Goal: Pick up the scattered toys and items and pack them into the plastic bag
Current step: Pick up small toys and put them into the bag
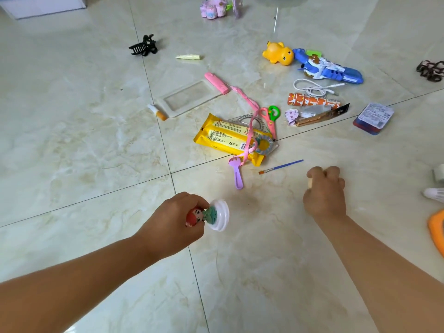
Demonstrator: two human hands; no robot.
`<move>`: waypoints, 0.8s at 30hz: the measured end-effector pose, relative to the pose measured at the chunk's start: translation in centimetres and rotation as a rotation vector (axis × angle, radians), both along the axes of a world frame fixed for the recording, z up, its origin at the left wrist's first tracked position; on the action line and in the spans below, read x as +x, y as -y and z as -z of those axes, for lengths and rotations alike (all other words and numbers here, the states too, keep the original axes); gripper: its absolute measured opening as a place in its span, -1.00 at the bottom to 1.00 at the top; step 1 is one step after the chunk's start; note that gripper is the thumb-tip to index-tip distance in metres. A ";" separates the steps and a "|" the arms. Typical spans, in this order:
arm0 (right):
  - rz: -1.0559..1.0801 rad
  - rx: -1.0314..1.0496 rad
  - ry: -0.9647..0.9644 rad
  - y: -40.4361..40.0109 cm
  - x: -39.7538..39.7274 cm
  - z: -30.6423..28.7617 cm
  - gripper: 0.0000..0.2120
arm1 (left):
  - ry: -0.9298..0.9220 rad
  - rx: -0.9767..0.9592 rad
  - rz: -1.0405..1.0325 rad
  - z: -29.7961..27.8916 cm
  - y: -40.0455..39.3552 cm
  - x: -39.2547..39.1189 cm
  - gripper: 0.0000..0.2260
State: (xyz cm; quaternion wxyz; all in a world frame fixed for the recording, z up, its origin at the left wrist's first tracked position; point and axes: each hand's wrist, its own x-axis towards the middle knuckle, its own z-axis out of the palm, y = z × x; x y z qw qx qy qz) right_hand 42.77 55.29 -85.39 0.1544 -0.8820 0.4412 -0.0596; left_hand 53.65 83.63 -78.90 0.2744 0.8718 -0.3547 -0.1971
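— Head view: what do my hands hold?
— I see my left hand (pixel 174 221) curled round a little doll (pixel 199 216). It has red hair, a green body and a round white base, low over the floor (pixel 72 140). My right hand (pixel 324 191) is a fist round something small and pale.
— And past them?
— A purple fork (pixel 236 173) and a blue paintbrush (pixel 281 167) lie near. Farther off are a yellow packet (pixel 225 138), pink scissors (pixel 271 120) and a yellow duck (pixel 277 53).

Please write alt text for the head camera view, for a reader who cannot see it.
The left hand grips a small doll and the right hand closes on a small pale thing above a tiled floor strewn with toys.
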 end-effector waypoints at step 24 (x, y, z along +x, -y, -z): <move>-1.167 0.693 0.329 -36.5 4.0 -9.2 -0.66 | 0.029 0.036 -0.818 -7.6 -32.0 -8.0 -0.71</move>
